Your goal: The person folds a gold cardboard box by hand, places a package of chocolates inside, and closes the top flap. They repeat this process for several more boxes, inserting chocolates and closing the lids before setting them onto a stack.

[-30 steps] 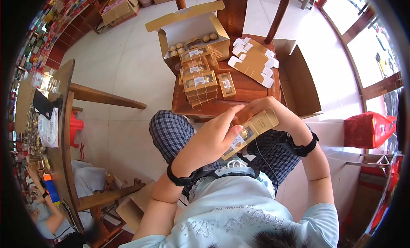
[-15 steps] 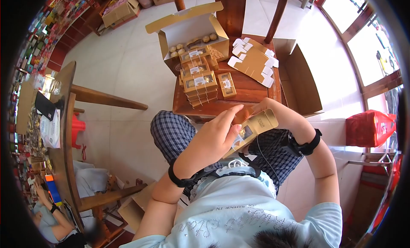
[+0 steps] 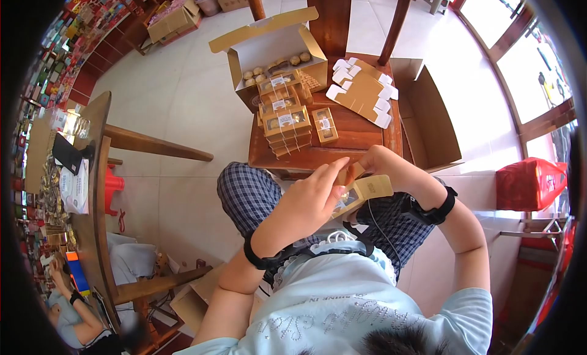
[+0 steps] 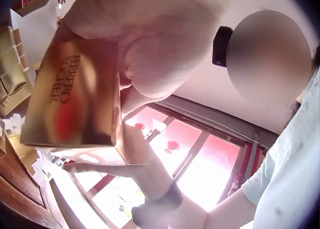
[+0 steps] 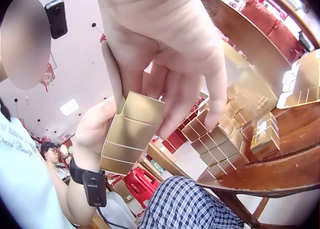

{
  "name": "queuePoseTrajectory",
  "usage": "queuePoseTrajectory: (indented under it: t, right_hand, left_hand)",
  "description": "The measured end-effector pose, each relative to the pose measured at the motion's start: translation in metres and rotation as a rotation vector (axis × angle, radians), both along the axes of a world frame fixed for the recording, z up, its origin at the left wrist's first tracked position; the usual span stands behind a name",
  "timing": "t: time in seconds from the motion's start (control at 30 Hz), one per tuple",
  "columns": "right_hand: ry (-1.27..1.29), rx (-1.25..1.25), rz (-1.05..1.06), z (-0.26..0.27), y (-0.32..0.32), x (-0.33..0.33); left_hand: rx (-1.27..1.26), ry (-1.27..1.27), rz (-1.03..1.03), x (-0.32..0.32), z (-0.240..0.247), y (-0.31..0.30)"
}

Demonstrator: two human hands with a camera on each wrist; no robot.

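A small gold Ferrero Rocher chocolate box [image 3: 347, 204] with a clear window is held over the lap, an end flap [image 3: 375, 187] standing out to the right. My left hand [image 3: 304, 201] grips its body, and in the left wrist view the palm covers the far part of the gold box [image 4: 82, 94]. At the flap end, my right hand [image 3: 386, 165] has its thumb and fingers about the box, as the right wrist view shows beside the gold panel [image 5: 132, 131]. Inside the window, wrapped chocolates are partly hidden by the left hand.
A wooden stool [image 3: 358, 144] ahead bears a stack of gold boxes [image 3: 286, 125], a single box [image 3: 325, 125], flattened cartons [image 3: 364, 92] and an open carton [image 3: 278, 43] of chocolates. A cardboard box [image 3: 431, 116] stands right of it. Another person sits by the left table [image 3: 98, 171].
The box has tilted and shifted a little, so less of its window and lettering shows. My right hand has come slightly lower and to the left, staying at the flap end.
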State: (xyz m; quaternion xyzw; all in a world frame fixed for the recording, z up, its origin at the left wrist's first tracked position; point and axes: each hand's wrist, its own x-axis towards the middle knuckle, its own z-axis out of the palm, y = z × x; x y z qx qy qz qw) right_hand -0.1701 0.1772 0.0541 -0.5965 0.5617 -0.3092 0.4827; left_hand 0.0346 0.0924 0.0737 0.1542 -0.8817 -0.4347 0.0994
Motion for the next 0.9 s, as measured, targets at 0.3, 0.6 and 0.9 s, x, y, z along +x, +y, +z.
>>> queuePoseTrajectory:
  t: [0.3, 0.6, 0.9]
  right_hand:
    - [-0.069, -0.195, -0.172, 0.022, 0.004, 0.02]
    - [0.071, -0.459, -0.081, 0.012, -0.001, 0.014]
    - [0.05, -0.38, -0.113, 0.017, -0.003, 0.014]
  left_hand:
    - [0.358, 0.017, -0.016, 0.0, -0.012, -0.013]
    - [0.61, 0.034, -0.068, 0.005, -0.018, -0.025]
    - [0.599, 0.031, -0.036, 0.008, -0.017, -0.02]
